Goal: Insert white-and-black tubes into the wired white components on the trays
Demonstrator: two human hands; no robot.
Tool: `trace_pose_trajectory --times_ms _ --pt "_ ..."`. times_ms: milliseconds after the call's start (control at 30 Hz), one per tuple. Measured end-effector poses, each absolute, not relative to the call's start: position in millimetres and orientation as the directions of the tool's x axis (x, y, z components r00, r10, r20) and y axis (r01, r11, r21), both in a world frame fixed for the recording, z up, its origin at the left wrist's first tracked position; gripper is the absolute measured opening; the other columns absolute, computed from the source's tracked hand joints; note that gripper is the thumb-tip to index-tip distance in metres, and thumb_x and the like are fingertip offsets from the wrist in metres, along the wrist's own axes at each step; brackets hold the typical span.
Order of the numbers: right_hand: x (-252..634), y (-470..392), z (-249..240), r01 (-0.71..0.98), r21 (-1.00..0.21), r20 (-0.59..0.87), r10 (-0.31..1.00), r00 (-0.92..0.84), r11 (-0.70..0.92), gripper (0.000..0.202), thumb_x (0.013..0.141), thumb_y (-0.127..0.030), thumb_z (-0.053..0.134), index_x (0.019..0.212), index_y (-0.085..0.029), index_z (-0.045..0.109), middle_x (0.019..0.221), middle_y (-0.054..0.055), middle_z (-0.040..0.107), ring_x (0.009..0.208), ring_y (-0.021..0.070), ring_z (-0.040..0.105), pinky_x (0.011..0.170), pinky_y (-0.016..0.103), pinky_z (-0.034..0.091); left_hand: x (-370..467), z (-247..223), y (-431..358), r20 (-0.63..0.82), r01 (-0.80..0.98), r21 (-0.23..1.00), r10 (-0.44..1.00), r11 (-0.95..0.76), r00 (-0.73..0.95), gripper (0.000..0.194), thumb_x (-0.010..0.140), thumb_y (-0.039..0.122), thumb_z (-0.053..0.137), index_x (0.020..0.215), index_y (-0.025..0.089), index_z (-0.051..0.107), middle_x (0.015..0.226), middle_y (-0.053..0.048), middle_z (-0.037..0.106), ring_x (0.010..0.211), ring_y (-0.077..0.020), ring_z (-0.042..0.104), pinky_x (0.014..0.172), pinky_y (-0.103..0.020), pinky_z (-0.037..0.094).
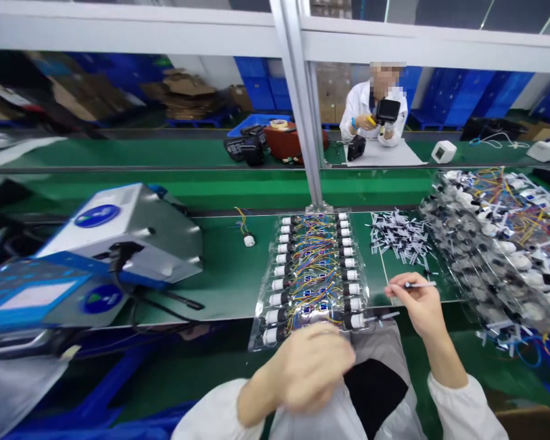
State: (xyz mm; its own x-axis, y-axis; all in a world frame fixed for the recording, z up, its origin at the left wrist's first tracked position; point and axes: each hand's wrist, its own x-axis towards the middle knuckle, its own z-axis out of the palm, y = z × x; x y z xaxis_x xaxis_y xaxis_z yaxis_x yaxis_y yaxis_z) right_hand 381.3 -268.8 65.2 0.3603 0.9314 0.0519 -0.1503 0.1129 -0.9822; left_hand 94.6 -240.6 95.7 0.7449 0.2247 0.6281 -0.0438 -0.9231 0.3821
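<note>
My right hand (421,304) pinches a small white stick-like part (424,285) with a dark end, to the right of a clear plastic tray (255,327). Two columns of white-and-black cylindrical parts (282,271) lie in that tray, with coloured wires (312,261) between them. Over the tray's near edge is my left hand (309,370), blurred by motion, its fingers not clear. A similar stick-like part (387,316) sticks out by the tray's near right corner. Beyond my right hand lies a pile of these stick-like parts (398,237).
Stacked clear trays (479,244) of wired parts stand at the right. A blue-and-white machine (119,232) with black cables occupies the left. One loose wired part (249,240) lies behind the tray. A metal post (297,98) rises ahead; a person (376,110) works beyond it.
</note>
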Motion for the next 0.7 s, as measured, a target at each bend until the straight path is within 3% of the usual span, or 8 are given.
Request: trace_pose_trajectory --times_ms 100,200,267,367,500,700 --pt "366 -270 57 -0.081 -0.996 0.011 0.976 0.219 0.03 0.027 0.084 -0.041 0.083 0.085 -0.02 0.066 0.097 0.008 0.073 0.083 0.0235 0.077 0.077 0.037 0.065 116 80 -221 0.466 0.18 0.351 0.338 -0.919 0.818 0.03 0.099 0.013 0.05 0.127 0.016 0.061 0.116 -0.011 0.072 0.107 -0.0246 0.064 0.092 -0.041 0.055" --pt "354 -271 31 0.092 -0.996 0.024 0.977 0.212 0.005 0.026 0.087 -0.043 0.079 0.088 -0.02 0.067 0.097 0.009 0.074 0.088 0.0226 0.074 0.08 0.034 0.063 137 60 -208 0.241 0.373 0.33 0.459 -0.867 0.855 0.033 0.099 0.018 0.054 0.132 0.019 0.059 0.126 -0.011 0.067 0.115 -0.027 0.06 0.093 -0.043 0.053" --pt "351 -275 16 0.136 -0.991 0.021 0.97 0.242 -0.013 0.025 0.089 -0.043 0.077 0.091 -0.02 0.068 0.095 0.009 0.074 0.086 0.0213 0.073 0.078 0.032 0.061 144 51 -205 0.171 0.423 0.315 0.489 -0.849 0.855 0.033 0.099 0.021 0.054 0.132 0.022 0.059 0.128 -0.011 0.064 0.115 -0.0272 0.058 0.093 -0.044 0.052" --pt "355 -284 12 0.039 -0.998 -0.03 0.959 0.28 -0.042 0.025 0.088 -0.043 0.078 0.094 -0.02 0.067 0.096 0.009 0.073 0.08 0.0208 0.073 0.073 0.032 0.062 146 44 -200 0.148 0.444 0.337 0.512 -0.83 0.846 0.025 0.099 0.024 0.056 0.123 0.022 0.062 0.124 -0.01 0.063 0.11 -0.0268 0.058 0.091 -0.043 0.05" --pt "365 -287 34 -0.032 -0.999 -0.006 0.947 0.32 0.004 0.022 0.087 -0.037 0.081 0.09 -0.021 0.067 0.102 0.009 0.072 0.085 0.0219 0.075 0.084 0.037 0.064 142 38 -194 0.182 0.398 0.442 0.515 -0.804 0.838 0.022 0.098 0.029 0.062 0.118 0.02 0.062 0.117 -0.008 0.066 0.107 -0.0256 0.058 0.092 -0.041 0.051" --pt "356 -276 36 0.131 -0.991 0.071 0.968 0.242 0.04 0.019 0.09 -0.035 0.077 0.086 -0.021 0.065 0.101 0.009 0.072 0.089 0.0223 0.073 0.087 0.038 0.061 136 25 -196 0.285 0.37 0.602 0.624 -0.707 0.728 0.036 0.101 0.033 0.063 0.134 0.02 0.058 0.123 -0.01 0.068 0.111 -0.0244 0.063 0.097 -0.041 0.054"
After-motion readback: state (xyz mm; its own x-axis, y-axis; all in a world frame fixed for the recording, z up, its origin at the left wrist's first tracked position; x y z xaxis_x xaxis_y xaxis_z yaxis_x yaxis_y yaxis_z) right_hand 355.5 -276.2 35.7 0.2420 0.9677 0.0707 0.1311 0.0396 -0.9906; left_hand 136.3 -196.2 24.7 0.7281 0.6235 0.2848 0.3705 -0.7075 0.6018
